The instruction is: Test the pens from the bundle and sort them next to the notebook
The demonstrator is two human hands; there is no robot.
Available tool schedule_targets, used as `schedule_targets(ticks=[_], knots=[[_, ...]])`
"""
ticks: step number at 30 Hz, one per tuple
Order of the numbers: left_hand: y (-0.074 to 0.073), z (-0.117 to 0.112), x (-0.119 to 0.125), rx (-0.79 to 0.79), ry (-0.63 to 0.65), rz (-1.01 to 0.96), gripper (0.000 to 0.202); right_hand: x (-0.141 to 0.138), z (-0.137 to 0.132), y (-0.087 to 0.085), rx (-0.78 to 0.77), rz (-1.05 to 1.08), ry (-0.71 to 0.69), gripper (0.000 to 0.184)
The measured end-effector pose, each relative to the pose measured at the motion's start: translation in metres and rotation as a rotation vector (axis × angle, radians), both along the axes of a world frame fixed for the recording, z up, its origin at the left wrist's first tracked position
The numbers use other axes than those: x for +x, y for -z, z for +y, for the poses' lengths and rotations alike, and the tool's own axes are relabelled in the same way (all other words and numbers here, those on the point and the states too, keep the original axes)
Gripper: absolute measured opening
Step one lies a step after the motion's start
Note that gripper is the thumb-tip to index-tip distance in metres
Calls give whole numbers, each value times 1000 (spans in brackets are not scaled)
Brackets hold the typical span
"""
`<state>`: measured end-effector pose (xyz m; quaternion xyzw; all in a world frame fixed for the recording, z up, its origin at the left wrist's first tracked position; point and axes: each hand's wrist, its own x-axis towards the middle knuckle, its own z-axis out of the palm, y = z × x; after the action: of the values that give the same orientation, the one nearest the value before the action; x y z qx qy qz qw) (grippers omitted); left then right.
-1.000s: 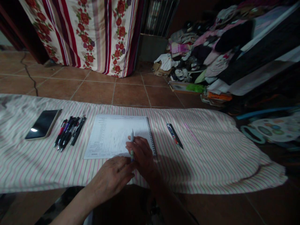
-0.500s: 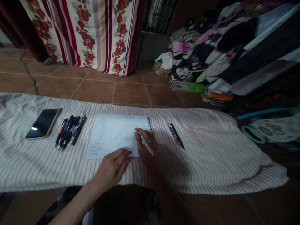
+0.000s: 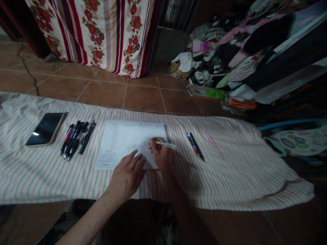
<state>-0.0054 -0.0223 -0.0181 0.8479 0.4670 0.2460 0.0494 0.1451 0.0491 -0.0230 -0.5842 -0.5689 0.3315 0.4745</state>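
A spiral-bound notebook [image 3: 107, 146] lies on the striped cloth in front of me, its coil along the right edge and printed text down the left side of the page. Faint drawn marks show mid-page. My left hand [image 3: 129, 172] rests on the notebook's lower part with fingers spread, holding nothing. In my right hand [image 3: 162, 153] a light patterned pen [image 3: 166, 144] is gripped between thumb and fingers, lying nearly level, its tip pointing left at the page. Whether the tip touches the paper I cannot tell.
Left of the notebook lie several pens [image 3: 76, 139] in a bunch and a phone [image 3: 46, 129]. To the right are two pens [image 3: 195, 146] and a thin pink stick-like item [image 3: 214, 145]. Beyond the striped cloth [image 3: 242, 170] are a floral curtain [image 3: 109, 37] and piled clothes [image 3: 224, 51].
The pen has swung from slanting down-right to nearly level in my right hand. My left fingers have spread and shifted up the page. The view has moved slightly.
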Motion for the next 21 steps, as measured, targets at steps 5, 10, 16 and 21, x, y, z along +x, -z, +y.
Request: schedule_targets(ticks=[5,10,16,21], knots=[[2,5,3,-7,-64,41,35,-8,10,0,-3,51,1,31],[2,9,8,-11,-102,62,30,-16,15,2,-15,-12,22,29],[4,9,8,1,-102,46,29,-17,17,8,12,-112,43,28],[4,7,7,-7,-94,32,28,-16,16,7,16,-167,32,26]])
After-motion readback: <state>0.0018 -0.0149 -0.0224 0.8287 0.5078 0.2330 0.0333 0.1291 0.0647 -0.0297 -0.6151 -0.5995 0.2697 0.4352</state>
